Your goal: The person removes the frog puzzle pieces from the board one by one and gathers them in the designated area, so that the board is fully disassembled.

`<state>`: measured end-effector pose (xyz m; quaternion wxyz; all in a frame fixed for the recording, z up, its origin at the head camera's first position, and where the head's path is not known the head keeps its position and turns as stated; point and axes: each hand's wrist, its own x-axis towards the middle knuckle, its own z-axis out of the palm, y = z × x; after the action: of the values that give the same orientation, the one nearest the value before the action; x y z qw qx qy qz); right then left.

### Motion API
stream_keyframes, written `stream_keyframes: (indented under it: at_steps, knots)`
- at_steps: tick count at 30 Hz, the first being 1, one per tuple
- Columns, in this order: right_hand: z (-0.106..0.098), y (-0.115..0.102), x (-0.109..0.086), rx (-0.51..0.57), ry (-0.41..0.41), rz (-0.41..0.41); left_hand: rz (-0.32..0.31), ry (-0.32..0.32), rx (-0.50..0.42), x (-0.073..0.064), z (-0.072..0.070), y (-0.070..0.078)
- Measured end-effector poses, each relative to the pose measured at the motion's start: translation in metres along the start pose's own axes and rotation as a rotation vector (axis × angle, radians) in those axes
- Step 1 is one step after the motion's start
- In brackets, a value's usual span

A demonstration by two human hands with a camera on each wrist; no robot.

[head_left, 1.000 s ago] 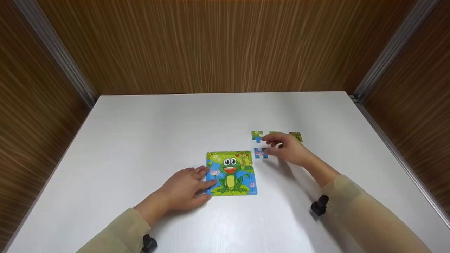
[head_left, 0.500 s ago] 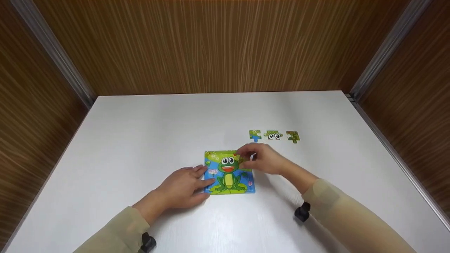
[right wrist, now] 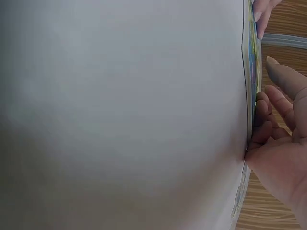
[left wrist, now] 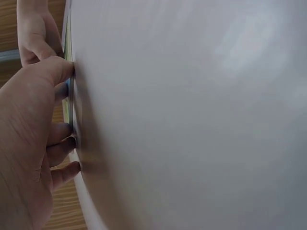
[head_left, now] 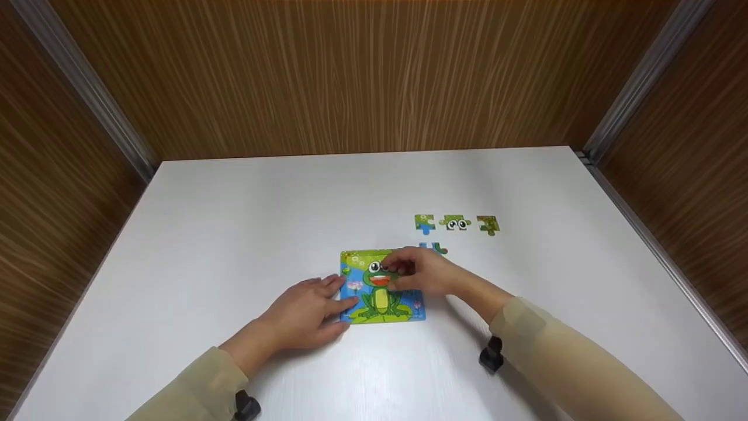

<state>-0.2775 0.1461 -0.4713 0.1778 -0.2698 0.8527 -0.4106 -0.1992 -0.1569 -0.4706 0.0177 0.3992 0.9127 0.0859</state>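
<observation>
A frog picture puzzle board (head_left: 353, 318) lies flat on the white table. My left hand (head_left: 307, 313) rests against its left side with spread fingers, some over the edge. My right hand (head_left: 429, 272) is over the upper right of the board, covering part of the frog's face. Its thumb and index finger are apart, with no piece visible between them. In the right wrist view, the thumb and index finger (right wrist: 283, 76) stand raised while other fingers curl against the board's edge. The left wrist view shows the left fingertips (left wrist: 64, 175) down at the board and table.
Behind the board lie several loose puzzle pieces: a green-and-blue one (head_left: 425, 223), one with frog eyes (head_left: 455, 223) and a darker green one (head_left: 488, 224). More puzzle piece (head_left: 440, 248) shows just behind the right hand. Wood-grain panels (head_left: 350, 76) enclose the table.
My right hand has moved from the loose pieces leftward and nearer, onto the board. Pieces it covered are now exposed. The left hand stays at the board's left side.
</observation>
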Motion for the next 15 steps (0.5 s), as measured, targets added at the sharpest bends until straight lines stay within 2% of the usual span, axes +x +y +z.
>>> stream_keyframes:
  at_steps: [6, 11, 15]
  knots:
    - [0.004, -0.005, -0.002, -0.029, -0.01, -0.005, 0.028, 0.013, 0.008, -0.003, -0.003, 0.002]
    - [0.005, -0.006, -0.005, -0.047, -0.017, 0.0, 0.06, 0.027, -0.018, 0.0, -0.002, 0.007]
    - [0.006, -0.008, -0.006, -0.049, -0.028, -0.01, 0.054, 0.006, -0.041, 0.002, -0.001, 0.013]
